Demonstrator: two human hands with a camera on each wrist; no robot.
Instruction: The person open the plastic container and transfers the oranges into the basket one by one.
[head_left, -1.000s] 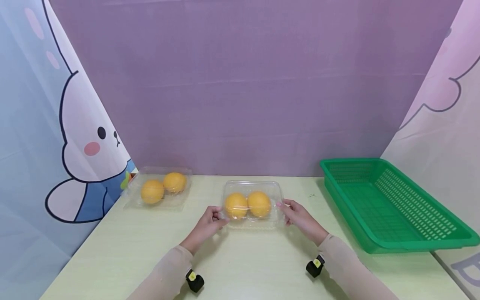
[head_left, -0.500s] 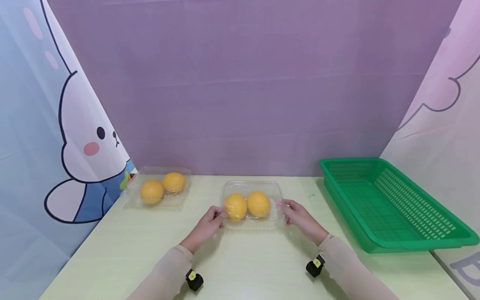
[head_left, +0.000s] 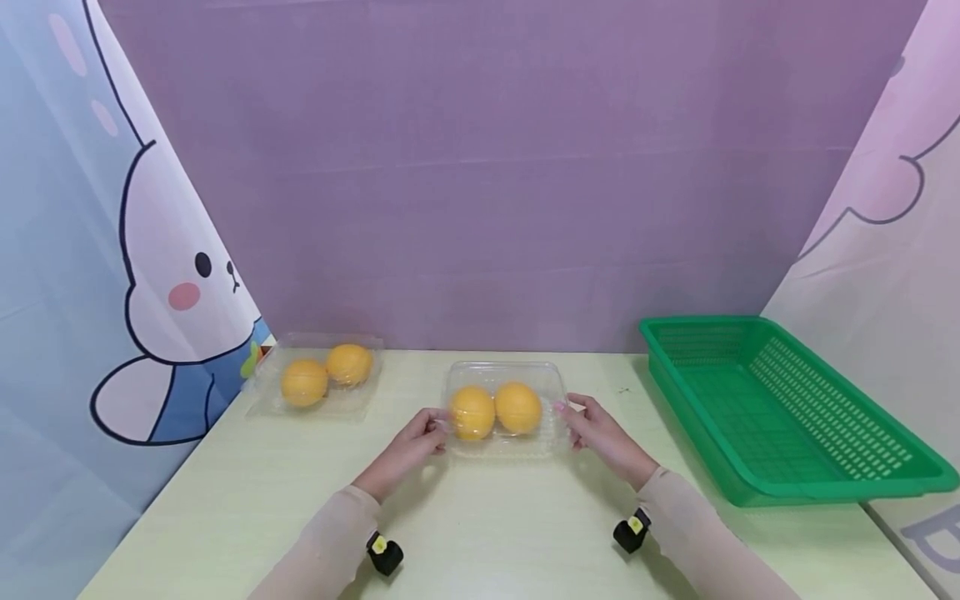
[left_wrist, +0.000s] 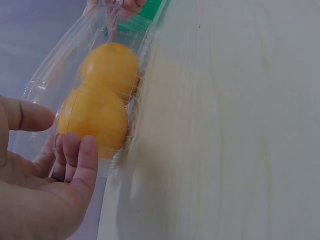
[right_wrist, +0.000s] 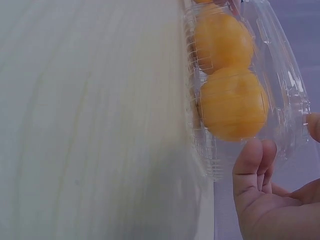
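Note:
A clear plastic clamshell box (head_left: 504, 372) stands near the middle of the table, its lid down over two oranges, a left one (head_left: 472, 413) and a right one (head_left: 518, 408). My left hand (head_left: 411, 440) holds the box's left end; the left wrist view shows its thumb (left_wrist: 36, 116) at the lid side and its fingers bent against the end wall. At the opposite end my right hand (head_left: 602, 435) grips the box between thumb and fingers. In the right wrist view, fingertips (right_wrist: 250, 155) lie against the wall just below the nearer orange (right_wrist: 234, 104).
Another clear box (head_left: 262, 392) with two oranges (head_left: 304, 383) lies at the table's back left. A long green plastic basket (head_left: 693, 433) stands on the right side. Purple cloth (head_left: 480, 208) hangs behind the pale table (head_left: 480, 533), with printed cloths at both sides.
My left hand has shifted slightly, its thumb moving from the box's front left corner back to its left end. The box and my right hand have stayed in nearly the same place.

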